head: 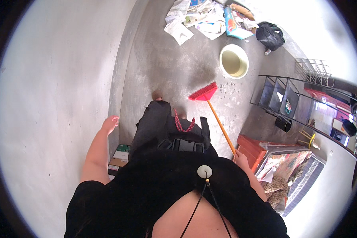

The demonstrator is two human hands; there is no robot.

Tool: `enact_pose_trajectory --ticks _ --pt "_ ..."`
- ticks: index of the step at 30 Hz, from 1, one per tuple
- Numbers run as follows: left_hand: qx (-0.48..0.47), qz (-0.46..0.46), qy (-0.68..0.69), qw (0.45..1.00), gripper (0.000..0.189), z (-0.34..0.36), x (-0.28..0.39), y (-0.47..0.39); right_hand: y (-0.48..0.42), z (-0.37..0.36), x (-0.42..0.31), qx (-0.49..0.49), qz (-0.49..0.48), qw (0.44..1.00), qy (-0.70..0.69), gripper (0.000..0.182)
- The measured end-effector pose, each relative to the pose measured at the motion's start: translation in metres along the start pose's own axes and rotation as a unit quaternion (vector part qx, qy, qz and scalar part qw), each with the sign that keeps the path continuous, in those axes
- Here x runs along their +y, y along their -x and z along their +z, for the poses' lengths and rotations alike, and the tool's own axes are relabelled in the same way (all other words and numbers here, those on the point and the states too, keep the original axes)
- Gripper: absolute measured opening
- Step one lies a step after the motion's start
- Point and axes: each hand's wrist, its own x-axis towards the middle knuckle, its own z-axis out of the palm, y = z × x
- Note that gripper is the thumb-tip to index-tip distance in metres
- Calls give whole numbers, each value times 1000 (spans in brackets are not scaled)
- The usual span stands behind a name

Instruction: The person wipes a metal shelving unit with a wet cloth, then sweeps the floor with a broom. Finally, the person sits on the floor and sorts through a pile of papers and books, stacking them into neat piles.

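Observation:
My right hand grips the upper part of an orange broom handle at my side. From there the broom slants away from me to its red head, whose bristles rest on the concrete floor in front of my feet. My left hand hangs beside the pale wall with nothing in it, its fingers loosely bent. Ahead of the broom stands a cream plastic bucket; its inside looks pale, and whether it holds water I cannot tell.
Loose papers and an open cardboard box lie ahead, with a black plastic bag alongside. To the right are a dark metal shelf rack, a yellow stool and a mattress. Stacked boxes sit at my left.

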Motion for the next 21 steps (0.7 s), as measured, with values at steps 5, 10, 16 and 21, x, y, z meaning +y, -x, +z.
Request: enact_pose_trajectory --ticks 5,10,16,21 --pt "-21 12 -148 989 27 -4 -20 16 -40 0 -50 69 -88 993 -47 37" --pt "-33 40 -259 964 29 -13 36 41 -183 -2 -151 127 -142 980 -56 35" --pt "19 29 -83 996 29 -47 52 48 -186 -14 -168 60 -64 994 -70 34" --pt "2 -6 -90 996 28 -43 24 8 -121 50 -45 21 73 993 -91 34"
